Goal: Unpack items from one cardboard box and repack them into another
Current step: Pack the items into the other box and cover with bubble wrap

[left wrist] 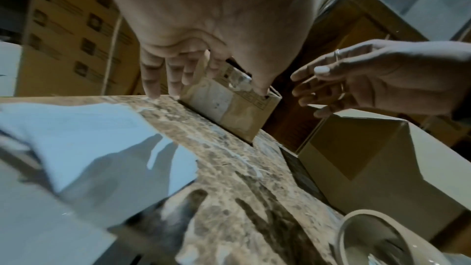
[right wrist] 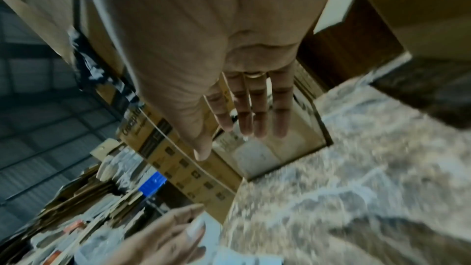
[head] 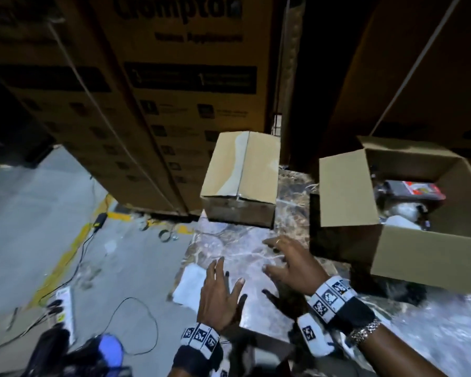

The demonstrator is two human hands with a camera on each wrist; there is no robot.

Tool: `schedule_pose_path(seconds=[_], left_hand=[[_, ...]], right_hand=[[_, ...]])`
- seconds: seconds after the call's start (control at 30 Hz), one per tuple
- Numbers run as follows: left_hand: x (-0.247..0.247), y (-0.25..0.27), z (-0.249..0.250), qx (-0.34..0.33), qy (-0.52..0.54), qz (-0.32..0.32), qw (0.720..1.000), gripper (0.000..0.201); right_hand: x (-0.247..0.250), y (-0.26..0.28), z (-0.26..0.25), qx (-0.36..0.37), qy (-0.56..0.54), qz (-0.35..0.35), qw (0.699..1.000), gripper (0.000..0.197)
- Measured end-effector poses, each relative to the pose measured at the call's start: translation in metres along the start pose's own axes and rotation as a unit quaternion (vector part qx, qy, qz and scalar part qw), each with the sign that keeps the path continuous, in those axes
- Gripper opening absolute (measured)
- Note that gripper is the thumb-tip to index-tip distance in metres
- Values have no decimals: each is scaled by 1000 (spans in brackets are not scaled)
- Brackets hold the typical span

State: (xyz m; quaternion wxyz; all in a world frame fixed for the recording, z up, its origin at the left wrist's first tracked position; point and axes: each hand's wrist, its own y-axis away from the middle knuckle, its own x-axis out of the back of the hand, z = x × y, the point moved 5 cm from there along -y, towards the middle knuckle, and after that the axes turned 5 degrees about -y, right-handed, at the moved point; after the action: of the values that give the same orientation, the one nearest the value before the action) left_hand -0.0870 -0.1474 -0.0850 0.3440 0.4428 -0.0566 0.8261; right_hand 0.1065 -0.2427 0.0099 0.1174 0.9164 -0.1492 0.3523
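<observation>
closed brown box point(head: 241, 170) flat on marble bench point(head: 242, 254), flaps shut, far side. open box point(head: 408, 213) to its right, flaps up, packaged items point(head: 408, 197) inside.

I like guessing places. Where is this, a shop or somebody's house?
Probably a warehouse or stockroom. Tall printed appliance cartons are stacked up from a grey floor with yellow lines, and an open box waits on the marble table.

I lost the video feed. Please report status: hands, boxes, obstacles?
Left hand open, right hand open. Closed box untouched; open box holds items. Path clear.
</observation>
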Motion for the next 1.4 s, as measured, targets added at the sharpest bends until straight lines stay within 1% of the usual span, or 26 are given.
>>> schedule_pose_path(seconds=[0.1, 0.2, 0.27, 0.33, 0.43, 0.57, 0.67, 0.77, 0.87, 0.97, 1.07, 1.13, 1.2, 1.27, 1.33, 1.37, 1.4], left_hand=[[8, 10, -34, 45, -8, 1, 999, 86], [15, 16, -62, 88, -23, 5, 996, 81], [16, 21, -78, 118, -44, 5, 992, 81], [13, 28, -89, 151, -78, -10, 985, 83], [6, 37, -95, 189, -107, -43, 975, 88], [-4, 39, -97, 217, -130, -88, 963, 95], [-10, 35, -101, 225, -85, -104, 965, 104], [-10, 28, -105, 225, -56, -99, 968, 106], [-8, 24, -108, 223, -45, -90, 970, 105], [-4, 21, -113, 246, -24, -77, 966, 104], [-2, 20, -119, 269, 9, -59, 961, 101], [-1, 18, -122, 291, 38, -48, 955, 98], [6, 16, -121, 318, 77, -19, 945, 93], [8, 14, -125, 346, 105, 0, 932, 85], [2, 13, -137, 357, 137, -6, 924, 69], [-10, 7, -153, 369, 158, -17, 916, 65], [-26, -1, -175, 365, 181, -27, 913, 66]], right_hand=[[-56, -8, 0, -52, -18, -56, 997, 52], [-100, -19, -2, -82, -21, -101, 991, 51], [-126, -29, -3, -93, 24, -145, 985, 59], [-150, -40, -3, -88, 89, -188, 974, 65], [-180, -54, -2, -75, 136, -214, 964, 69], [-204, -64, 6, -60, 179, -225, 956, 81], [-215, -63, 16, -65, 186, -233, 952, 84], [-219, -60, 21, -55, 194, -207, 957, 83], [-229, -58, 26, -49, 191, -210, 958, 81], [-231, -54, 25, -43, 198, -216, 955, 82], [-233, -50, 28, -45, 181, -217, 958, 80], [-236, -48, 32, -64, 153, -207, 964, 77], [-237, -46, 35, -86, 120, -190, 971, 74], [-231, -45, 33, -115, 72, -174, 975, 69], [-227, -46, 35, -151, 27, -161, 975, 65], [-224, -48, 36, -172, 8, -162, 972, 64], [-222, -49, 36, -190, -12, -154, 970, 64]])
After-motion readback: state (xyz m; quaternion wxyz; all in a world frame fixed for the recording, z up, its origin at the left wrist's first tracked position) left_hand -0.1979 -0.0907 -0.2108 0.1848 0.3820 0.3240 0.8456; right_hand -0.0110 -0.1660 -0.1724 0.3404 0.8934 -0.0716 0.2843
